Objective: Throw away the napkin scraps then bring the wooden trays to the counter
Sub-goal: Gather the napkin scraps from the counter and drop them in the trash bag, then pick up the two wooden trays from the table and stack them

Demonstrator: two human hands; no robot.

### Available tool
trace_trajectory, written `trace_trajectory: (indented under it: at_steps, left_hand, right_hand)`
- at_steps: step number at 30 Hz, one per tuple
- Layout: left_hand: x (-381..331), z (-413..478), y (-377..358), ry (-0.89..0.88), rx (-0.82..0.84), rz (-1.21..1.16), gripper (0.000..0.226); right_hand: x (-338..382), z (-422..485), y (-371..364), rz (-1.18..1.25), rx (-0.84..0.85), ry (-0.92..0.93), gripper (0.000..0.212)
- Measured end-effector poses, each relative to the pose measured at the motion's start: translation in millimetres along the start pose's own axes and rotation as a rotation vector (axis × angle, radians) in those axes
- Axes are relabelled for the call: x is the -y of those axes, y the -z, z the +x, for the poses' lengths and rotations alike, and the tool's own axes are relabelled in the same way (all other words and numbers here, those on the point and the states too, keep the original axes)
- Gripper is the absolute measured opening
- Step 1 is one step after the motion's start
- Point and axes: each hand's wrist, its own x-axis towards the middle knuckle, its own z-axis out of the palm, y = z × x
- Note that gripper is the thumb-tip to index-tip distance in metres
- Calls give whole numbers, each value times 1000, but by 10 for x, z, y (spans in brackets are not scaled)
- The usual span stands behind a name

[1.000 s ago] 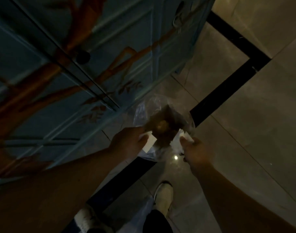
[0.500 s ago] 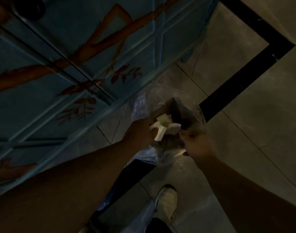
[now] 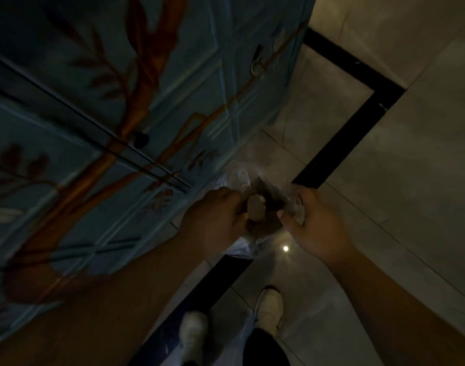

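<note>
In the dim light a clear plastic bag hangs open just above the floor, between my hands. My right hand pinches the bag's right rim. A pale wad of napkin scraps sits in the bag's mouth over dark rubbish. My left hand is at the left rim, its fingers curled against the wad. No wooden tray is in view.
A blue cabinet painted with orange branches fills the left side, close to my left arm. The grey tiled floor carries a black inlay stripe under the bag. My white shoes stand below it.
The white napkin scraps held above the bag by my left hand have gone down into its mouth. My right hand has shifted right along the rim, and the view has tilted.
</note>
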Motion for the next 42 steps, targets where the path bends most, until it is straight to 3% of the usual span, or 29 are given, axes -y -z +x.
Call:
trace_trajectory:
  at_steps: [6,10,15,21,31,42]
  left_hand:
    - [-755,-257,1464,-213,-112,185,42]
    - [-1264,-521,2348,-396,-226,279,50]
    - [-1866,-975,3058,-562,-293,348,42]
    - [-2575,-1571,3649,-826,-343,388,48]
    - [-3801,-2379,3606,-1210,-262,411,54]
    - [-5489,-3509,2659,-1672,-137,400,53]
  right_hand:
    - [851,-451,1170,-261,-176,159,70]
    - [1473,-838,1960,-398,-301,200,75]
    - [2086,-1588,2763,-431,-459,176,74]
    - [2488,-2654,3284,-543,-596,31,74]
    - [2309,-4450,3498,-540,-845,-356,76]
    - [1683,-6633,3490,-528,-1028,-807,75]
